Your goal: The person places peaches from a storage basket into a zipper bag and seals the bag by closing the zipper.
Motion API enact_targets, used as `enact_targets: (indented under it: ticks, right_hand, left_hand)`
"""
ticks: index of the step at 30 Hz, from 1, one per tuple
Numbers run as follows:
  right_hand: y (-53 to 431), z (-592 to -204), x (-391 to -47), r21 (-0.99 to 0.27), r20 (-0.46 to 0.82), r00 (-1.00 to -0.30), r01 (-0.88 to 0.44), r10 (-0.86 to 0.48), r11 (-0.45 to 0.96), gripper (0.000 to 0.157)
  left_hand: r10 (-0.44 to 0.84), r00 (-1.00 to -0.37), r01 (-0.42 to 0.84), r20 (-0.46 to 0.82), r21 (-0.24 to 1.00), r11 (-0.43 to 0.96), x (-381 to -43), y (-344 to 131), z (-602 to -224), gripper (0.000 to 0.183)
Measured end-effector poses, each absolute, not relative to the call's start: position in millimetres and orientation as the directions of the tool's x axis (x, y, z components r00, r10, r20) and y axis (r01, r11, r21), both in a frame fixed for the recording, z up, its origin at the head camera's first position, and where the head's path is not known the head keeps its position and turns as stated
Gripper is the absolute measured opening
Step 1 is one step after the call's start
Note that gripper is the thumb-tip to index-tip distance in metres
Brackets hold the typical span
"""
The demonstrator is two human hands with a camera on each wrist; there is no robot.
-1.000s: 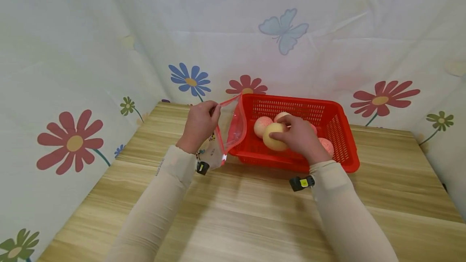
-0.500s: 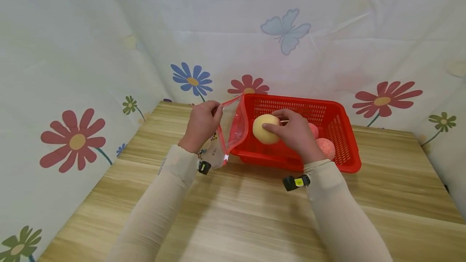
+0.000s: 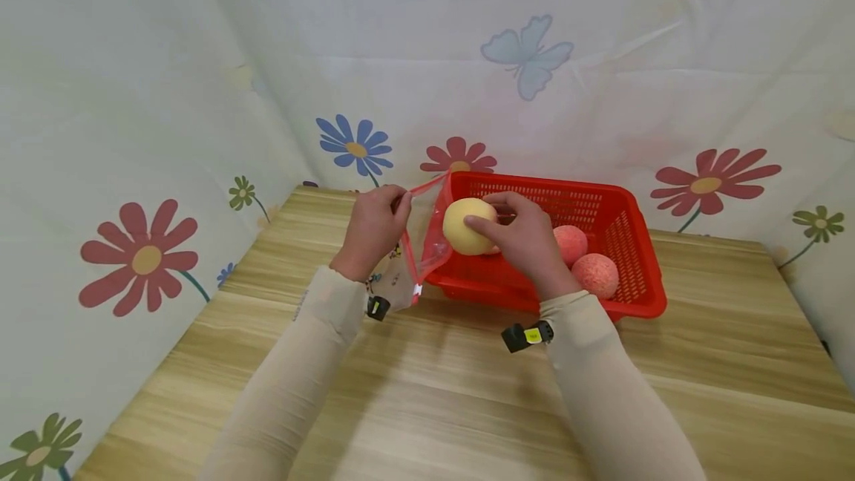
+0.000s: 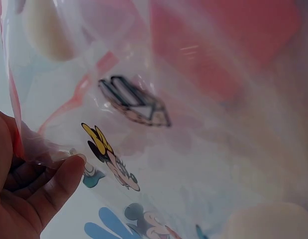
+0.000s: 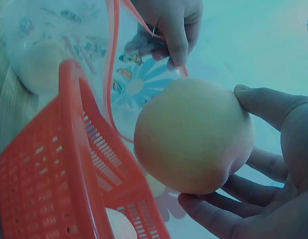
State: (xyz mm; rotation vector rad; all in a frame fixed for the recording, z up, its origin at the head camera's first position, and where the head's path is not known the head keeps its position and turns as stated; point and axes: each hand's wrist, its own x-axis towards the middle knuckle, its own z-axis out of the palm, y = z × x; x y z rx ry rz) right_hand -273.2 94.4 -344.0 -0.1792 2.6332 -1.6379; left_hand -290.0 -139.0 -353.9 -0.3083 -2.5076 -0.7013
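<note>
My left hand (image 3: 372,230) pinches the red-edged rim of a clear zip bag (image 3: 394,277) with cartoon prints, holding its mouth apart toward the basket. A white slider (image 3: 418,290) sits at the rim's lower corner. In the right wrist view, a pale round thing (image 5: 42,67) shows through the bag's plastic. My right hand (image 3: 531,243) grips a pale yellow peach (image 3: 469,226), thumb on one side and fingers on the other. The peach is above the basket's left end, beside the bag's mouth. Its pinkish side and a cleft show in the right wrist view (image 5: 193,137).
A red slotted plastic basket (image 3: 631,310) stands on the wood-grain table (image 3: 427,407) near the back wall. Two pinkish peaches (image 3: 597,275) lie at its right; another is partly hidden behind my right hand. A flower-printed cloth (image 3: 401,95) hangs behind and on both sides.
My right hand has lifted the peach and carried it left, from the middle of the basket to the bag's mouth. My left hand and the bag have barely moved.
</note>
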Motion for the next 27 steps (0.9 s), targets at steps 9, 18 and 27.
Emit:
enact_targets:
  ticks: [9, 18, 27]
  right_hand:
    - [78, -347, -275, -0.913, 0.067, -0.982, -0.131, -0.176, 0.386, 0.06]
    - [63, -355, -275, -0.909, 0.102, -0.979, -0.162, -0.174, 0.384, 0.055]
    - [48, -357, -277, -0.87, 0.08, -0.981, -0.155, -0.176, 0.468, 0.058]
  left_hand:
    - [0.087, -0.835, 0.353, 0.543, 0.409, 0.841, -290, -139, -354, 0.025]
    - [0.078, -0.857, 0.332, 0.51, 0.429, 0.84, -288, -139, -353, 0.025]
    - [0.067, -0.871, 0.314, 0.487, 0.447, 0.838, -287, -138, -352, 0.026]
